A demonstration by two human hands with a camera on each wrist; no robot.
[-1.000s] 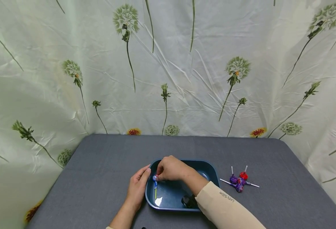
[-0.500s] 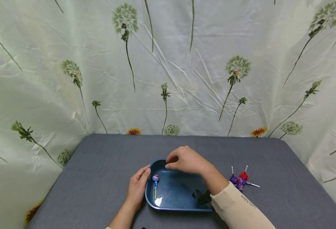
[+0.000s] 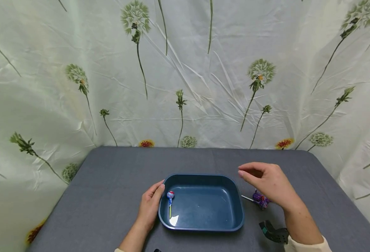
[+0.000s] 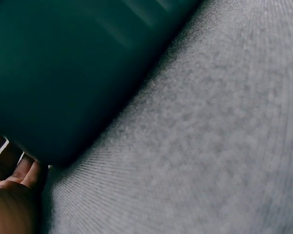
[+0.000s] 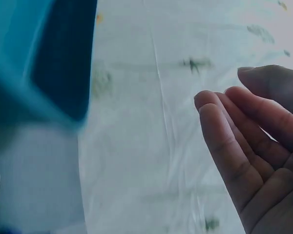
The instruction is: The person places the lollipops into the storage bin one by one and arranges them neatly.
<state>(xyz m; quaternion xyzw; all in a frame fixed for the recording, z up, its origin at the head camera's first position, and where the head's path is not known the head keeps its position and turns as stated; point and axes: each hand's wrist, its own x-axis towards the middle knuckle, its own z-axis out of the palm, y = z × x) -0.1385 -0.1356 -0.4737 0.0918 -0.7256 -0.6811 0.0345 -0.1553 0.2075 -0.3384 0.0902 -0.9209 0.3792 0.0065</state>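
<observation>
A dark blue rectangular tray (image 3: 203,229) stands on the grey cloth. My left hand (image 3: 150,206) holds it by its left edge; in the left wrist view, the fingers (image 4: 20,170) are against the tray's outer wall. Inside, along the left side, lies one lollipop (image 3: 170,201) with a blue and red wrapper and a yellow-green stick. My right hand (image 3: 271,182) hovers right of the tray, fingers loosely bent, thumb apart from them and nothing between. Beneath it, a cluster of purple-wrapped lollipops (image 3: 261,200) is partly hidden by the hand.
A grey cloth (image 3: 121,164) covers the table. Behind it hangs a pale curtain (image 3: 203,87) printed with dandelions. A black strap device (image 3: 274,232) is on my right wrist, just right of the tray's near corner.
My right hand has let go of the blue lollipop in the tray, risen, and moved right, out over the purple lollipops. The left hand stays at the tray's edge.
</observation>
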